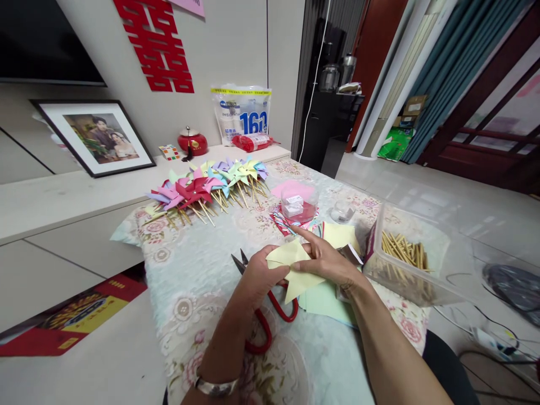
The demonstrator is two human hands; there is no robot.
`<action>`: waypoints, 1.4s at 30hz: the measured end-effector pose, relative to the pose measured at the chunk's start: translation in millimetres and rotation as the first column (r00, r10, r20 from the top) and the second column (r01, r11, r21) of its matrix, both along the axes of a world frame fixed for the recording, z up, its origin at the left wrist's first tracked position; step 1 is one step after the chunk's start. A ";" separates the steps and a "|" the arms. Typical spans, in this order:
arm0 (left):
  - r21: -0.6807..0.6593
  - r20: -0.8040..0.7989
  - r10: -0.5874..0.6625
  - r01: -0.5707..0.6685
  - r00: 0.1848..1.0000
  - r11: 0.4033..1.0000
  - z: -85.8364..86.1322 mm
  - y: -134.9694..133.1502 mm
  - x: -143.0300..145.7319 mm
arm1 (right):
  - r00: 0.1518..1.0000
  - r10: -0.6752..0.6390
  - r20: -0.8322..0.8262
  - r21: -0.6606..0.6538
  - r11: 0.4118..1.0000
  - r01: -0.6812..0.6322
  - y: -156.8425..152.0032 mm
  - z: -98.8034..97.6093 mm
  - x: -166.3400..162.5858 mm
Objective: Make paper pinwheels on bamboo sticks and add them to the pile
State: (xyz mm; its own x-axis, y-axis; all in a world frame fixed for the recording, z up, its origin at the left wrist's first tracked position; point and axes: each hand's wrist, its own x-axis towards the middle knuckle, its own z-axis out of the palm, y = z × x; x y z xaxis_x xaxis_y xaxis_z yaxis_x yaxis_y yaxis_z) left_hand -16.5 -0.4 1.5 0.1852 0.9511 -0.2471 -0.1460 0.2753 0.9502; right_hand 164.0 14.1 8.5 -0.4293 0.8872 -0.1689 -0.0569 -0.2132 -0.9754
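The left hand and the right hand both pinch a pale yellow paper square with closed fingers, holding it just above the red-handled scissors on the bench. Judged from the finished pinwheels at the far end, the step in hand is folding corners to the centre. The next move calls for a stick from the clear box on the right.

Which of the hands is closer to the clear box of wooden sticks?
Right. The right hand lies just beside the clear box; the left hand is farther away, over the red scissors.
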 end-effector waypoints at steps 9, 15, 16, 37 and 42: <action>0.028 0.032 0.027 -0.028 0.999 0.999 -5.1 0.0 -0.1 | 0.998 -0.058 -0.022 -0.001 0.998 0.058 2.4 -3.5 -4.6; 0.003 0.203 0.029 -0.030 0.979 1.000 -5.9 1.5 0.9 | 0.980 -0.175 -0.093 0.009 0.984 0.177 1.4 5.4 -10.9; 0.003 0.242 0.019 -0.021 0.970 1.000 -5.2 1.1 2.0 | 0.975 -0.197 -0.107 0.013 0.980 0.200 1.6 5.4 -11.7; -0.065 0.410 0.241 -0.235 0.880 0.970 -8.6 7.4 -6.5 | 0.935 -0.346 -0.084 0.276 0.893 0.355 8.9 -2.7 -10.4; -0.082 0.425 0.249 -0.237 0.870 0.968 -7.4 9.0 -12.5 | 0.974 -0.224 0.024 0.519 0.836 0.179 5.8 2.2 -6.0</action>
State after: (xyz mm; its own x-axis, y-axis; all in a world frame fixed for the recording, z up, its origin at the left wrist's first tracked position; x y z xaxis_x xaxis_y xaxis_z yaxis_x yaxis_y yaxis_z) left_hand -29.0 8.6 -5.9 0.0422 0.9741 -0.2220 -0.6026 0.2021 0.7720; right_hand 158.0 19.9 10.8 -0.2361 0.9225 0.3054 0.0397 0.3232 -0.9455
